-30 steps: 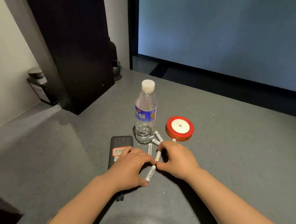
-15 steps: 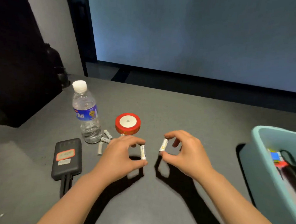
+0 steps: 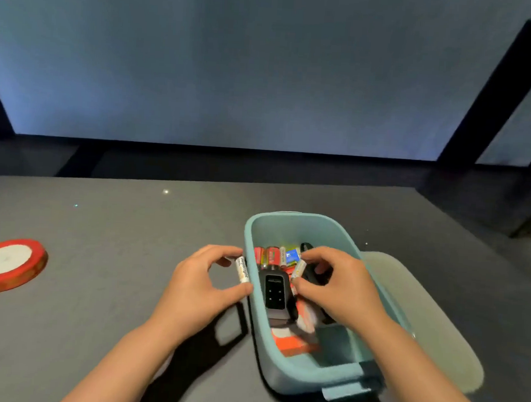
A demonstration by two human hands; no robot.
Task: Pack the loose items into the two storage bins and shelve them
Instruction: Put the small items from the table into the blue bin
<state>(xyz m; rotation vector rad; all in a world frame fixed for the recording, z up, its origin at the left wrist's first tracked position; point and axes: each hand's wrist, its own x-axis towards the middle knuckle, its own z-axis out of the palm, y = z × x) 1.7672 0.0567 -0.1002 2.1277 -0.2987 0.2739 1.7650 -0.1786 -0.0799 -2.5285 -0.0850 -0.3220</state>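
Two batteries up, one per hand. Left hand (image 3: 198, 287) pinches a white battery (image 3: 242, 269) thumb-to-finger, long axis near upright, just outside the teal bin (image 3: 281, 374) at its left wall, so it needs to clear the rim. Right hand (image 3: 338, 286) pinches its battery (image 3: 298, 268) tilted, already over the bin's inside, nearer the drop. Bin's near end is blurred; its contents partly hidden by right hand. Ribbon spool (image 3: 8, 262) lies well left of bin.
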